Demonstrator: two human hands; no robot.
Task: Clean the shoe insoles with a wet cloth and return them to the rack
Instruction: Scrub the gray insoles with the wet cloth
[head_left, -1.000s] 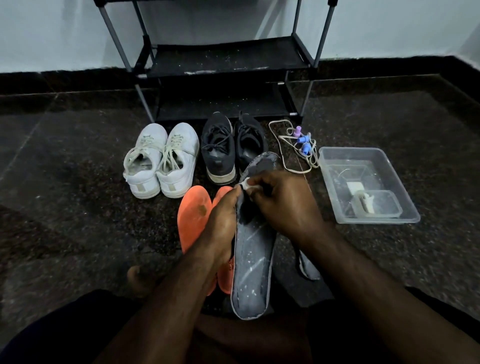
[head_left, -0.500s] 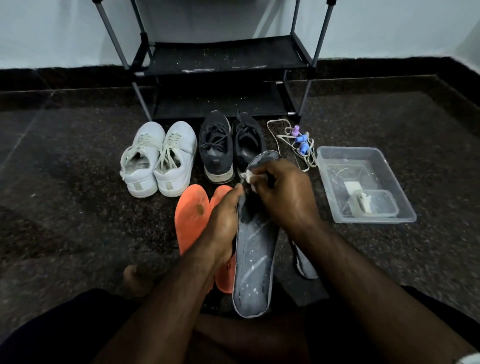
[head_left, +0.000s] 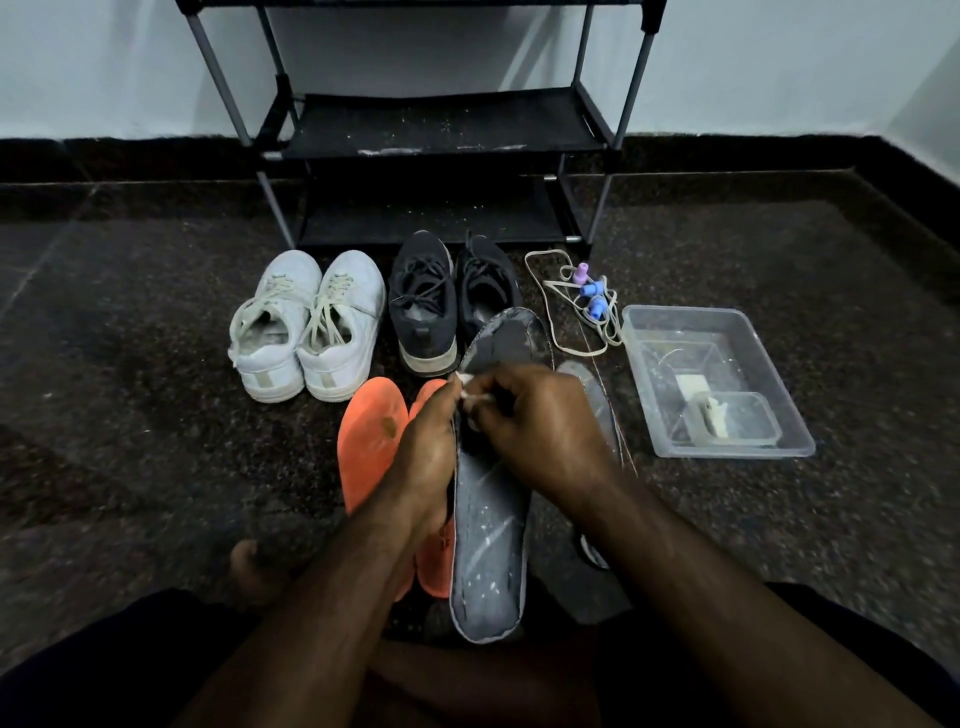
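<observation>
A grey insole (head_left: 488, 540) with white streaks stands lengthwise over my lap, its toe end pointing away. My left hand (head_left: 423, 457) grips its left edge near the middle. My right hand (head_left: 540, 426) presses a small white cloth (head_left: 470, 397) onto its upper part; most of the cloth is hidden by the fingers. Two orange insoles (head_left: 371, 441) lie on the floor left of it. A second grey insole (head_left: 597, 405) lies on the floor under my right forearm. The black shoe rack (head_left: 441, 124) stands against the wall.
White sneakers (head_left: 306, 327) and black sneakers (head_left: 447, 301) stand in front of the rack. A cord with blue and purple clips (head_left: 587, 296) lies to their right. A clear plastic tub (head_left: 722, 452) holding water and a smaller container sits at right. The floor is dark stone.
My right hand with the cloth has shifted slightly along the upper part of the grey insole. The left hand keeps its hold.
</observation>
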